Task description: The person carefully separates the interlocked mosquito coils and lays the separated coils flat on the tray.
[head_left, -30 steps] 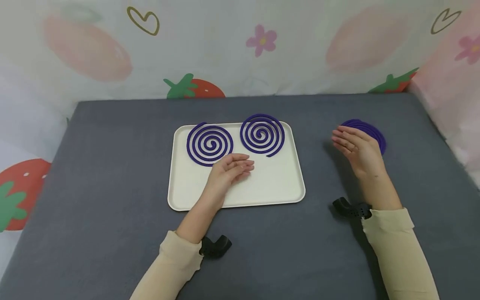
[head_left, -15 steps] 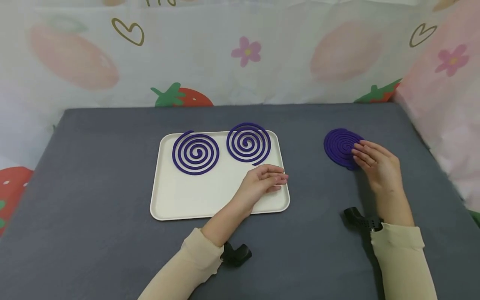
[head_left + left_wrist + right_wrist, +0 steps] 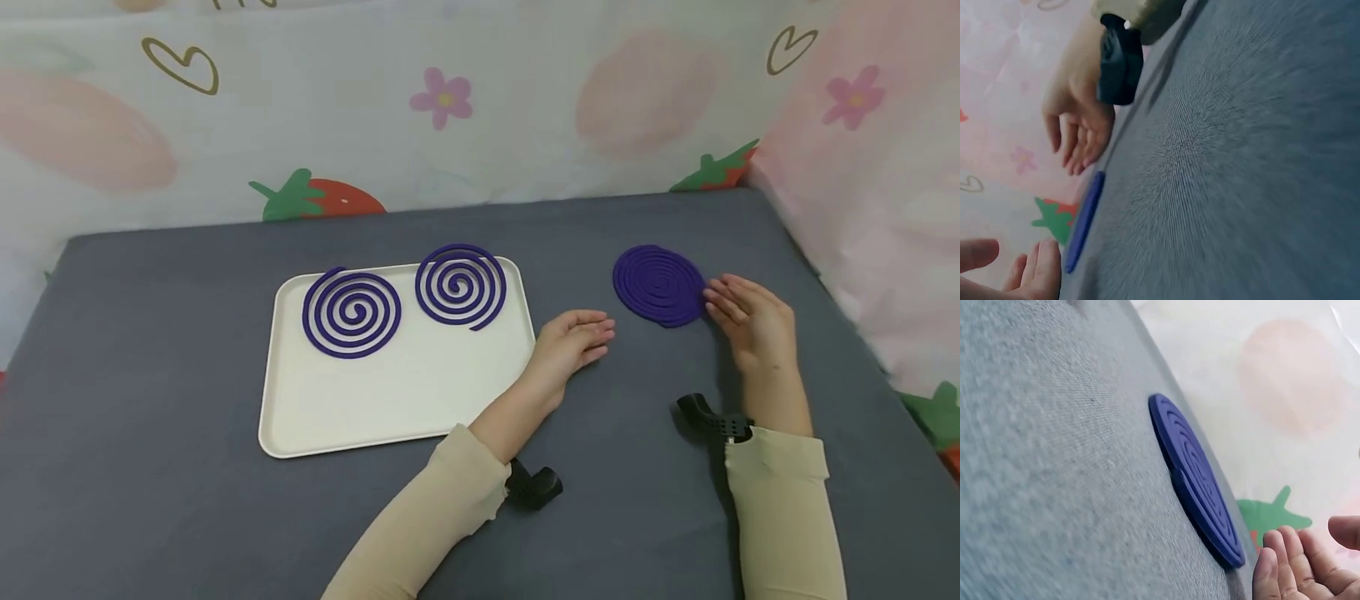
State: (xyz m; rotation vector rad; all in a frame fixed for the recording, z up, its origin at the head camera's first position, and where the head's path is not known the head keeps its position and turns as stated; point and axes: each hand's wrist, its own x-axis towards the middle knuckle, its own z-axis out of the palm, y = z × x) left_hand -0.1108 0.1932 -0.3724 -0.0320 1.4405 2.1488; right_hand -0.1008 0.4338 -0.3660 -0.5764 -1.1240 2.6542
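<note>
White tray (image 3: 375,396) sits apart from tight purple coil (image 3: 658,286), left hand (image 3: 567,348) between.

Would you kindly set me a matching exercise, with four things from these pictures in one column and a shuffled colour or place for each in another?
Things:
1. Tray
2. Tightly wound coil
3. Left hand
4. Right hand

Colours and places:
A. Just right of the coil in the head view
B. Dark purple
C. Next to the tray's right edge in the head view
D. White

Right pairs: 1-D, 2-B, 3-C, 4-A.
</note>
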